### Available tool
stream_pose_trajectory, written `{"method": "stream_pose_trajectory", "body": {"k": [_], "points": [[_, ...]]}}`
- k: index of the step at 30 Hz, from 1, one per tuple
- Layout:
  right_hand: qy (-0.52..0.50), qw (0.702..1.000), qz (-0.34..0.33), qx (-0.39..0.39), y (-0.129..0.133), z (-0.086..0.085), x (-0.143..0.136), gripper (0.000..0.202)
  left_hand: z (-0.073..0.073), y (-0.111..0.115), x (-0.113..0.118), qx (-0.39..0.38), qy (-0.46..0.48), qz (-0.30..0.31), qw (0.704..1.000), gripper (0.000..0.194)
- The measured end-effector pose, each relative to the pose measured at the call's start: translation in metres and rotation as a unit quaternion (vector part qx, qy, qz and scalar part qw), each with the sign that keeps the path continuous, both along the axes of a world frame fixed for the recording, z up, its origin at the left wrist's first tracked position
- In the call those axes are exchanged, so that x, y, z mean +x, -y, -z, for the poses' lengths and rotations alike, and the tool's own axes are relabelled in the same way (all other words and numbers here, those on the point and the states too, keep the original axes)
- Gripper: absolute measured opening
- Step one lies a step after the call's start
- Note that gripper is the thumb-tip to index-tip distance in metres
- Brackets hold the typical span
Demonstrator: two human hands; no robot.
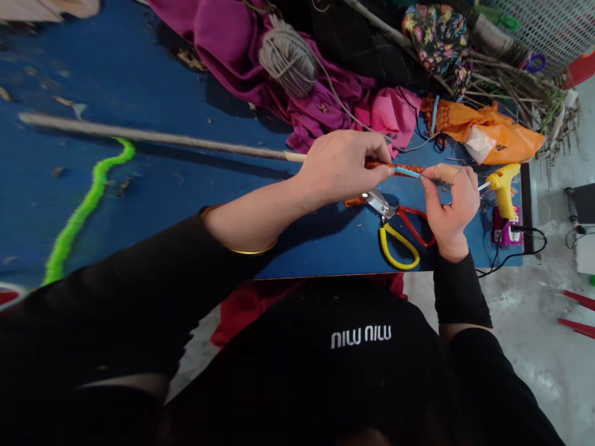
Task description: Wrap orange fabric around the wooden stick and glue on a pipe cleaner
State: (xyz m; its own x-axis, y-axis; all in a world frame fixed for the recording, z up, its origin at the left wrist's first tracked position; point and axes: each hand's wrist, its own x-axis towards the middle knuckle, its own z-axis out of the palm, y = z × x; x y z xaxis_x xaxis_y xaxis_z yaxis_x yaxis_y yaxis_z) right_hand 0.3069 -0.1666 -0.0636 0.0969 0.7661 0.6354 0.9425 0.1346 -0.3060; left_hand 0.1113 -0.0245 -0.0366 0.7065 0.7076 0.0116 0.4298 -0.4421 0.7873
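A long thin stick (195, 144) reaches from the far left of the table into my left hand (341, 162), whose fingers are closed around it. Beyond those fingers, orange patterned fabric (409, 168) runs along the stick's line, with a light blue strip (406, 173) on it. My right hand (452, 193) is closed too, thumb and forefinger pinching the strip's far end; a tan bandage wraps one finger. Scissors (395, 226) with one red and one yellow handle lie just below, blades partly hidden under my left hand beside an orange scrap (355, 202).
A yellow glue gun (504, 186) stands by a purple power socket (507, 228) with black cables at the right edge. Grey yarn (288, 59), purple cloth (227, 43), orange cloth (506, 133) and twigs (499, 80) line the back. A green fuzzy strip (95, 192) lies left.
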Motion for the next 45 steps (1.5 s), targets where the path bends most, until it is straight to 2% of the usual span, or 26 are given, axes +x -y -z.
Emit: {"method": "stream_pose_trajectory", "body": {"k": [7, 14, 21, 27, 33, 38, 45], "points": [[-0.083, 0.996, -0.016, -0.012, 0.0, -0.002, -0.004, 0.014, 0.006, -0.003, 0.0, 0.007, 0.024, 0.004, 1.0, 0.015], [-0.118, 0.993, 0.016, -0.005, -0.001, 0.002, -0.004, 0.016, -0.003, -0.001, -0.001, -0.012, 0.009, 0.003, 1.0, 0.016], [-0.173, 0.985, 0.005, -0.013, 0.0, 0.003, -0.003, 0.021, -0.006, 0.0, -0.001, -0.023, -0.008, -0.011, 1.0, 0.02], [-0.179, 0.984, 0.016, -0.004, -0.001, 0.005, 0.0, 0.022, 0.001, -0.002, -0.004, -0.022, 0.031, -0.006, 0.999, 0.016], [-0.201, 0.979, 0.0, -0.032, -0.002, 0.009, 0.005, 0.027, 0.004, -0.003, -0.004, -0.055, 0.055, -0.006, 0.997, 0.016], [-0.231, 0.971, 0.0, -0.063, -0.004, 0.01, 0.008, 0.035, 0.001, -0.002, -0.004, -0.062, 0.062, 0.003, 0.996, 0.014], [-0.237, 0.97, -0.018, -0.058, -0.005, 0.004, 0.007, 0.035, -0.003, -0.004, -0.005, -0.035, 0.053, 0.007, 0.998, 0.015]]}}
